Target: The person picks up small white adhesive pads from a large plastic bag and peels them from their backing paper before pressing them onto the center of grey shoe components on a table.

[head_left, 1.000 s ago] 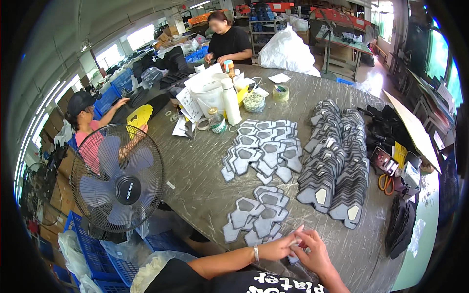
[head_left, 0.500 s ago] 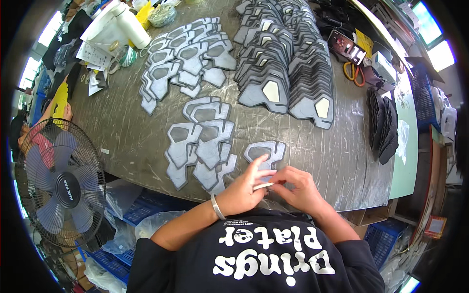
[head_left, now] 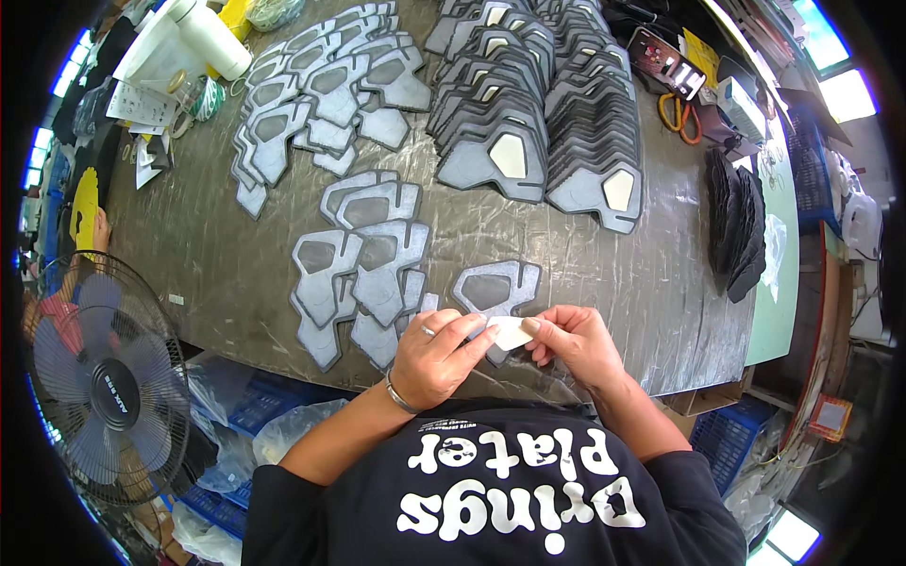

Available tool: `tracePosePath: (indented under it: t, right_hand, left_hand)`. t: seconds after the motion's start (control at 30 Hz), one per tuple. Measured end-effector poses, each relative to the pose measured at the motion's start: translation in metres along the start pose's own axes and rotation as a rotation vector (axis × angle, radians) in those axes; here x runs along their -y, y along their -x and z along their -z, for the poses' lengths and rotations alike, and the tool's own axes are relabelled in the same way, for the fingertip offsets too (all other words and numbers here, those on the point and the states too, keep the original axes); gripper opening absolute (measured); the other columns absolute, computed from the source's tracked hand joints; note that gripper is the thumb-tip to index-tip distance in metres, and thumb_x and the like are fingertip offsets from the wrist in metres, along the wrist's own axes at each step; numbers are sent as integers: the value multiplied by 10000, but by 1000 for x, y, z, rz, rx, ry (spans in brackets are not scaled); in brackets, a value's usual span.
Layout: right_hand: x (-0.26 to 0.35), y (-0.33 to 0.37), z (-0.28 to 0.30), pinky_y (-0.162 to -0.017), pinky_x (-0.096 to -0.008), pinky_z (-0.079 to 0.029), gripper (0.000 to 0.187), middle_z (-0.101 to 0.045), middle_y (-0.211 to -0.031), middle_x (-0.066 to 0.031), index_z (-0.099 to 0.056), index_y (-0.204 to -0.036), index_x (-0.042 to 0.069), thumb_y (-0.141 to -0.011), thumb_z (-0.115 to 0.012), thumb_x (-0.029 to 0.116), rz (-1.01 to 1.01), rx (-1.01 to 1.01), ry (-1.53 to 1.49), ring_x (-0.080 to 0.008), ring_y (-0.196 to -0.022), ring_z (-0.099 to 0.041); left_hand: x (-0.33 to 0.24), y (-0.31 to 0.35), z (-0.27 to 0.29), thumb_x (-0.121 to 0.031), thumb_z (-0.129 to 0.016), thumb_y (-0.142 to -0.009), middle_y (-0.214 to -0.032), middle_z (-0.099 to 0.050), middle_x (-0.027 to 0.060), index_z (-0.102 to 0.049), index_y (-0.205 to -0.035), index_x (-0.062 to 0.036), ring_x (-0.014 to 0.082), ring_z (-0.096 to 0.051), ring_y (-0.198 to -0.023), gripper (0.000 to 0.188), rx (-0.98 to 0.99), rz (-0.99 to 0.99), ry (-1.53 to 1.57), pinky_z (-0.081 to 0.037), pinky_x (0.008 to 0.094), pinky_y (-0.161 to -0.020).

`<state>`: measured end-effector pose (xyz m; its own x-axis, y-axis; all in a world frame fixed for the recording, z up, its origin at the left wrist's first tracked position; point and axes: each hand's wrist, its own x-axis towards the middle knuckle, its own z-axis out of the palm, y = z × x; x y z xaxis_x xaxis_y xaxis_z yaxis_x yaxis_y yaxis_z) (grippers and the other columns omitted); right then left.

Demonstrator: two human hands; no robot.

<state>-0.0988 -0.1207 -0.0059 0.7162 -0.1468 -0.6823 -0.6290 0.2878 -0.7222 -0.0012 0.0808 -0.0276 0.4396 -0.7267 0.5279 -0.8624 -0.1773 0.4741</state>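
Observation:
Between my two hands is a small flat white piece (head_left: 511, 331), its outline partly covered by fingers. My left hand (head_left: 438, 357) pinches its left end, and my right hand (head_left: 578, 345) grips the right end between thumb and fingers. Just beyond, a grey flat cut-out piece with a dark rim and a darker pentagon area (head_left: 490, 290) lies on the table, its near part hidden by the white piece and my fingers. Left of it rests a loose cluster of similar grey pieces (head_left: 377, 269), overlapping one another.
Two long overlapping rows of grey pieces (head_left: 491, 170) with white pentagons fill the far middle. More grey pieces (head_left: 330, 90) lie far left. Orange-handled scissors (head_left: 681, 118), a phone (head_left: 665, 64) and black pieces (head_left: 736, 222) line the right. A fan (head_left: 113, 382) stands left, near another person's hand (head_left: 101, 229).
The white piece has turned from edge-on to showing its flat face. My left hand's raised fingers have closed down onto it. The whole view has shifted slightly.

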Motion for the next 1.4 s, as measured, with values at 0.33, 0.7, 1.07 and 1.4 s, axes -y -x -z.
tracePosePath:
  t: [0.33,0.7,1.07,1.4]
  right_hand:
    - [16,-27,-8,-517,-202,-433,238,-616,-692,-19,-637,-919,-46,-912,-658,191,136,-101,267,-53,-571,-544]
    - [27,-42,-18,-502,-218,-447,261,-619,-651,-21,-646,-900,-43,-906,-663,218,64,-112,451,-55,-546,-552]
    - [26,-43,-19,-489,-213,-445,243,-625,-653,-13,-657,-889,-43,-894,-677,199,47,-137,413,-48,-540,-548]
    - [27,-42,-24,-478,-206,-432,231,-623,-637,-11,-655,-836,-37,-873,-697,186,63,-179,427,-41,-529,-546]
  left_hand:
    - [1,15,-8,-155,-760,-725,-1053,-631,74,-675,-1030,-17,229,-578,-934,345,163,121,-75,-490,336,-762]
    - [6,23,-13,-191,-760,-726,-1118,-615,86,-674,-1042,-6,229,-560,-952,376,143,153,-45,-493,331,-760]
    - [9,25,-14,-220,-681,-802,-1310,-544,153,-646,-1062,10,218,-538,-965,349,180,138,-46,-472,308,-762]
    - [8,24,-16,-198,-743,-740,-1310,-553,153,-632,-1055,-3,241,-537,-918,387,169,150,-48,-483,329,-745]
